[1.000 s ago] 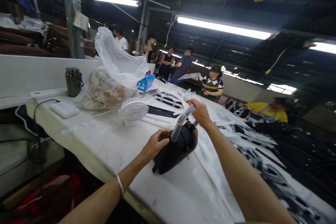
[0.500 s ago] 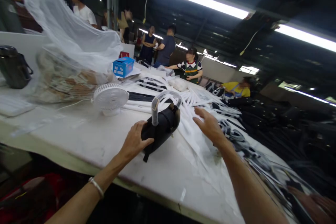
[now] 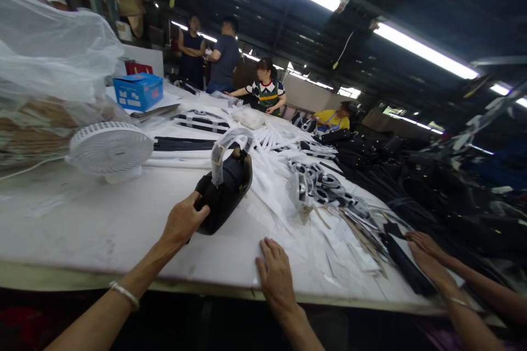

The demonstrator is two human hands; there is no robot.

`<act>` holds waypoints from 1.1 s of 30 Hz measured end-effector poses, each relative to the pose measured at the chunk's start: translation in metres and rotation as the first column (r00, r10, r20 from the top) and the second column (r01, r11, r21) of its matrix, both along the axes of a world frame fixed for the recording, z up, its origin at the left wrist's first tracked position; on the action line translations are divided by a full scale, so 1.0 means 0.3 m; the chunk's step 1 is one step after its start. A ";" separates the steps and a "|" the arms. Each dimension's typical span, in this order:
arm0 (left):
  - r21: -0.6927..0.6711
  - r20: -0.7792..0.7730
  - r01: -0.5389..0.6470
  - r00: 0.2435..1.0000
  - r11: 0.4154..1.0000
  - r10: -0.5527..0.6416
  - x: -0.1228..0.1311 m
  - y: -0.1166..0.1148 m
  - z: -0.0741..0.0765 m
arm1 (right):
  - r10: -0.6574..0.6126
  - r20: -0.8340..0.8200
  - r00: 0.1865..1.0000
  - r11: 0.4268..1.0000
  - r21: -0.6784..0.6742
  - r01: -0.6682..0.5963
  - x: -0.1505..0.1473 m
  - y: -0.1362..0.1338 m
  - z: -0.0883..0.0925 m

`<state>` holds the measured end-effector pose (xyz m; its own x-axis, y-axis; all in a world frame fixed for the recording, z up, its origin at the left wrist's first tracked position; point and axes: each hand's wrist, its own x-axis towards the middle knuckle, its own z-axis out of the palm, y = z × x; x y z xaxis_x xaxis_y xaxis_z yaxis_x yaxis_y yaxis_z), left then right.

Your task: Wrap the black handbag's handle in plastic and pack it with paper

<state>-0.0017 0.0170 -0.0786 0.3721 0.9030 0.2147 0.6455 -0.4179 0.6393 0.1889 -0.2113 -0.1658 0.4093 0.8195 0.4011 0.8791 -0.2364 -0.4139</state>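
Note:
A black handbag [image 3: 224, 194] stands tilted on the white table [image 3: 135, 225], its arched handle [image 3: 217, 162] wrapped in clear plastic. My left hand [image 3: 183, 222] grips the bag's near left end, thumb on the close side and fingers behind. To the right of the bag, near the table's front edge, my right hand [image 3: 275, 269] lies palm down with fingers stretched out, holding nothing. It is apart from the bag.
A white fan [image 3: 111, 148] and a blue box [image 3: 139, 91] stand left, beside a large plastic bag [image 3: 49, 60]. Wrapped handles [image 3: 325, 181] and paper scraps lie right. A co-worker's hands [image 3: 428, 252] work on a black piece [image 3: 405, 263] at far right.
My right hand has come down and nearer, from the air beyond the handbag to the table's front. My left hand keeps its hold on the bag. The view has turned right.

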 end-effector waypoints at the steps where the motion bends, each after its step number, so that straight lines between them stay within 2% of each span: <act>1: -0.015 0.020 0.003 1.000 1.000 -0.003 0.006 -0.014 0.003 | 0.049 0.012 0.999 0.999 -0.004 -0.049 -0.018 -0.001 0.004; 4: -0.083 0.098 0.021 0.995 0.996 -0.013 0.014 -0.050 0.007 | 0.239 -0.026 0.971 0.969 -0.055 -0.240 -0.013 -0.002 0.051; 5: -0.103 0.120 0.028 0.993 0.994 -0.016 0.012 -0.057 0.006 | 0.265 -0.046 0.963 0.961 -0.071 -0.267 0.003 0.006 0.071; 6: -0.117 0.142 0.036 0.990 0.992 -0.019 0.009 -0.061 0.002 | 0.257 -0.060 0.964 0.962 -0.082 -0.262 0.023 0.019 0.089; 8: -0.129 0.180 0.046 0.983 0.991 -0.022 0.000 -0.065 -0.011 | 0.167 -0.077 0.983 0.980 -0.098 -0.174 0.060 0.061 0.111; 10: -0.141 0.217 0.055 0.976 0.989 -0.023 -0.012 -0.066 -0.025 | 0.093 -0.095 0.991 0.987 -0.120 -0.105 0.077 0.113 0.114; 13: -0.185 0.261 0.072 0.965 0.980 -0.021 -0.031 -0.073 -0.041 | 0.136 -0.132 0.982 0.977 -0.149 -0.155 0.068 0.163 0.105; 16: -0.259 0.314 0.091 0.949 0.962 -0.005 -0.050 -0.087 -0.052 | 0.154 -0.155 0.976 0.979 -0.112 -0.172 0.100 0.148 0.123; 18: -0.298 0.354 0.113 0.935 0.948 0.000 -0.061 -0.097 -0.064 | 0.039 -0.165 0.986 0.997 -0.065 -0.050 0.189 0.107 0.157; 20: -0.315 0.385 0.132 0.923 0.940 0.000 -0.070 -0.104 -0.082 | -0.161 -0.177 0.971 0.987 -0.027 0.159 0.325 0.054 0.197; 22: -0.323 0.392 0.134 0.920 0.937 0.003 -0.075 -0.109 -0.100 | -0.362 -0.183 0.914 0.931 -0.022 0.364 0.469 0.001 0.223; 24: -0.326 0.383 0.131 0.924 0.936 0.004 -0.077 -0.112 -0.114 | -0.494 -0.194 0.847 0.868 -0.061 0.493 0.583 -0.041 0.224; 26: -0.323 0.375 0.131 0.927 0.937 0.000 -0.079 -0.113 -0.122 | -0.564 -0.216 0.797 0.825 -0.122 0.551 0.652 -0.064 0.201; 29: -0.312 0.374 0.140 0.927 0.940 -0.014 -0.081 -0.112 -0.130 | -0.610 -0.273 0.744 0.792 -0.198 0.577 0.687 -0.068 0.158; 33: -0.285 0.392 0.153 0.919 0.946 -0.030 -0.086 -0.108 -0.144 | -0.589 -0.396 0.704 0.802 -0.186 0.567 0.680 -0.075 0.153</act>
